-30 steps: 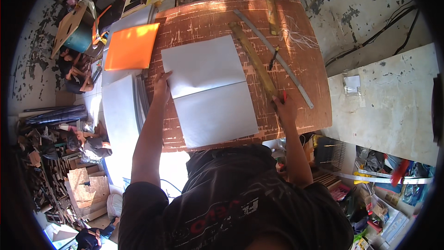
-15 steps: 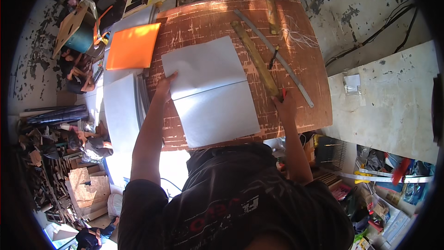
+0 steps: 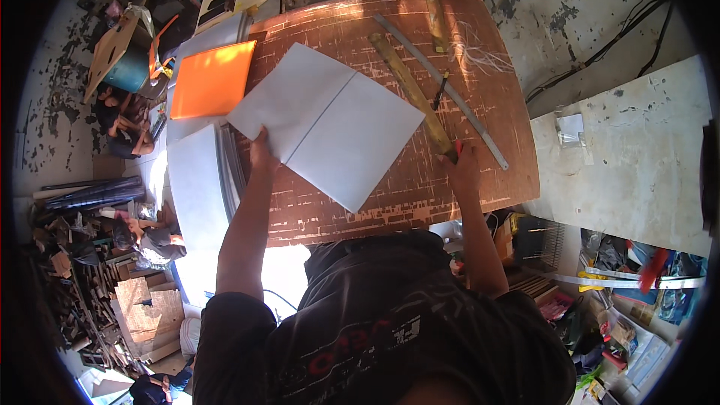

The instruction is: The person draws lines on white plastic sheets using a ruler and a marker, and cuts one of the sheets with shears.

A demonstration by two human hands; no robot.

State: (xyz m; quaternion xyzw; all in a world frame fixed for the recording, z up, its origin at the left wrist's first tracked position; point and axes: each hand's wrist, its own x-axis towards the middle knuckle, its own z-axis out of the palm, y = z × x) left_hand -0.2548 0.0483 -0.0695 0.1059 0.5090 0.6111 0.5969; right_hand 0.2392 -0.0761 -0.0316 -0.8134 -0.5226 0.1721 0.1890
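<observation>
A pale grey-white sheet [image 3: 322,124] lies turned at an angle on the scratched brown tabletop [image 3: 345,229]. A straight dark line crosses its middle. My left hand [image 3: 262,151] grips the sheet's near-left edge, thumb on top. At the right, my right hand [image 3: 463,171] is closed around a small red object [image 3: 459,148] whose kind I cannot make out. It rests by the near end of a worn yellowish wooden strip [image 3: 409,90]. A metal ruler [image 3: 442,90] lies slanted beyond the strip, and a black and yellow pen-like tool [image 3: 441,90] lies between them.
An orange sheet [image 3: 212,79] and a stack of pale sheets [image 3: 196,169] lie at the left. Another wooden strip [image 3: 432,11] and clear tangled strands [image 3: 480,52] are at the far right. People sit on the floor leftward, near piled scraps [image 3: 82,277].
The sheet has turned clockwise, its near edge swinging away from my body. My left hand has shifted slightly nearer and left with it. My right hand has stayed nearly in place.
</observation>
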